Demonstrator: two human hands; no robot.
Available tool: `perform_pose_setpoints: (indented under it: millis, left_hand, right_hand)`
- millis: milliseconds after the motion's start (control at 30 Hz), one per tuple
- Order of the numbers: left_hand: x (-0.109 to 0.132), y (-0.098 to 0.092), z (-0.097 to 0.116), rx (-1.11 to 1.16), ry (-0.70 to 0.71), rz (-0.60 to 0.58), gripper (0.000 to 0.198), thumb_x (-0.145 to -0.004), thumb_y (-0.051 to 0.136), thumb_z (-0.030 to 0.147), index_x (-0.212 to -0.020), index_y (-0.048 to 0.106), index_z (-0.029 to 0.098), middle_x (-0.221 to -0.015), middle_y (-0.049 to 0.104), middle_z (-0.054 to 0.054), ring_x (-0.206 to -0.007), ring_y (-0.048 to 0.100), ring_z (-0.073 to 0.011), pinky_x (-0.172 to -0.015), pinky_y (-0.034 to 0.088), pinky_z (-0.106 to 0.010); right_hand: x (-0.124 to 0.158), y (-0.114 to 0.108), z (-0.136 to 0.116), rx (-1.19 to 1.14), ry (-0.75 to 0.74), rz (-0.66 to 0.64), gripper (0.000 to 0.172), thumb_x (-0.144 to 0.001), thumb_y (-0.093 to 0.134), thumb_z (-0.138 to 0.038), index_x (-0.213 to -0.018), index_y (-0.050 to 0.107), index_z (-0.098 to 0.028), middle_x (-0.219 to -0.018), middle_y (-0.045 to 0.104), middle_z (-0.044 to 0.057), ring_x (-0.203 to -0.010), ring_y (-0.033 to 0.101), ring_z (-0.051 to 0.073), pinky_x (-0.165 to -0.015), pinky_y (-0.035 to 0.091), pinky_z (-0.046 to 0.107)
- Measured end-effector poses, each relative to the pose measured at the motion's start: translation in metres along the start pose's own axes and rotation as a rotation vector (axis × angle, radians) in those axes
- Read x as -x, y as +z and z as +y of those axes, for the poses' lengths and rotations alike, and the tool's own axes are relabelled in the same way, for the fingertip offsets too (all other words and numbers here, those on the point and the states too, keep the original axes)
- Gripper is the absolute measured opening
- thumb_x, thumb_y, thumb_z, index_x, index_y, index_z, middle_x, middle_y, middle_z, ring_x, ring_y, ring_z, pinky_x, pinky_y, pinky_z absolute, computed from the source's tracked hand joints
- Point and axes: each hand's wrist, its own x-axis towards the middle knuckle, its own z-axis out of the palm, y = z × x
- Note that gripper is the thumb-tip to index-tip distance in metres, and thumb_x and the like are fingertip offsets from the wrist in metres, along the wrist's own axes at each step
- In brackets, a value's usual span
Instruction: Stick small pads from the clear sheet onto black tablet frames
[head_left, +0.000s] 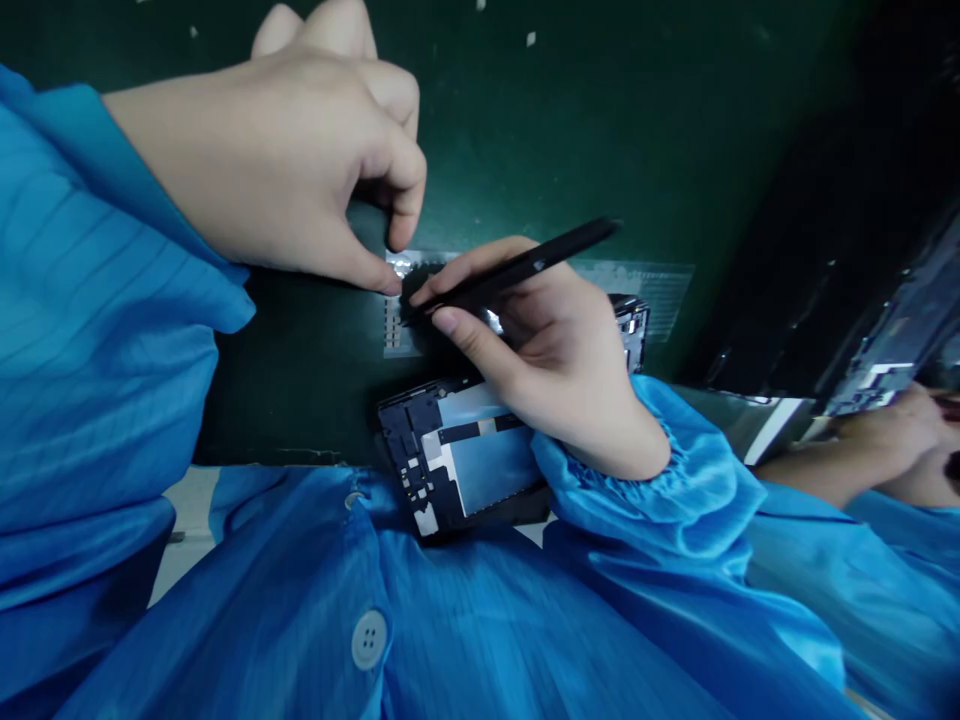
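My left hand is at the upper left with its fingers curled. Its thumb presses on the left end of a clear plastic strip bearing rows of small pale pieces, and the index fingertip is by the strip's upper corner. My right hand grips black tweezers like a pen, their points down at the small pieces. Under the right wrist lies an opened phone with its inner parts showing, tilted at the table's front edge. The right hand hides the middle of the strip and part of the phone.
A dark green mat covers the table, with a few pale scraps at the back. Several dark devices stand in a row at the right. Beyond my right sleeve, a co-worker's hands are close by.
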Motion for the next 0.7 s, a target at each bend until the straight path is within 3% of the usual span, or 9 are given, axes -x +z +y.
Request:
perform_pose_setpoints:
  millis: [100, 167, 267, 367, 567, 700]
  left_hand:
    - [-0.001, 0.002, -0.001, 0.012, -0.019, -0.018, 0.062, -0.092, 0.056, 0.074, -0.097, 0.08, 0.016, -0.11, 0.058, -0.006, -0.132, 0.054, -0.0317, -0.126, 0.032, -0.057]
    - [-0.003, 0.003, -0.001, 0.009, -0.038, -0.009, 0.062, -0.087, 0.057, 0.075, -0.094, 0.079, 0.018, -0.11, 0.059, -0.006, -0.129, 0.056, -0.0308, -0.129, 0.029, -0.058]
    - [-0.007, 0.003, 0.003, 0.005, -0.066, 0.004, 0.078, -0.079, 0.046, 0.09, -0.087, 0.078, 0.019, -0.108, 0.058, -0.006, -0.129, 0.057, -0.031, -0.129, 0.032, -0.057]
    - [-0.008, 0.002, 0.008, -0.018, -0.1, -0.018, 0.094, -0.078, 0.033, 0.098, -0.087, 0.078, 0.016, -0.106, 0.056, -0.007, -0.126, 0.058, -0.031, -0.125, 0.038, -0.056]
    - [-0.004, 0.003, 0.009, -0.044, -0.121, 0.045, 0.103, -0.075, 0.027, 0.104, -0.092, 0.082, 0.018, -0.105, 0.059, -0.005, -0.13, 0.054, -0.0334, -0.128, 0.021, -0.064]
    - [-0.002, 0.004, 0.007, -0.068, -0.112, 0.027, 0.097, -0.084, 0.026, 0.095, -0.098, 0.081, 0.017, -0.111, 0.058, -0.004, -0.132, 0.054, -0.0316, -0.123, 0.021, -0.066]
  right_hand:
    - [0.002, 0.004, 0.001, -0.017, 0.015, 0.041, 0.016, -0.106, 0.074, -0.04, -0.117, 0.07, -0.029, -0.121, 0.082, 0.007, -0.117, 0.08, 0.028, -0.111, 0.068, 0.05]
    - [0.002, 0.005, 0.0, -0.024, -0.007, 0.039, 0.013, -0.106, 0.075, -0.035, -0.116, 0.071, -0.028, -0.119, 0.082, 0.007, -0.115, 0.08, 0.027, -0.109, 0.069, 0.047]
    - [0.0, 0.004, 0.0, -0.013, -0.036, 0.024, 0.01, -0.105, 0.075, -0.029, -0.114, 0.072, -0.026, -0.117, 0.081, 0.007, -0.113, 0.081, 0.025, -0.105, 0.069, 0.044]
    - [0.0, 0.003, 0.0, 0.01, -0.01, 0.014, 0.012, -0.106, 0.075, -0.034, -0.115, 0.071, -0.028, -0.119, 0.082, 0.006, -0.115, 0.081, 0.026, -0.107, 0.069, 0.047]
    - [-0.002, 0.004, -0.001, 0.034, -0.014, 0.011, 0.014, -0.107, 0.073, -0.041, -0.114, 0.071, -0.028, -0.118, 0.082, 0.006, -0.115, 0.08, 0.027, -0.109, 0.068, 0.048]
    - [-0.006, -0.002, -0.005, 0.02, 0.011, -0.004, 0.013, -0.105, 0.076, -0.04, -0.109, 0.072, -0.028, -0.115, 0.083, 0.005, -0.112, 0.081, 0.027, -0.107, 0.068, 0.046]
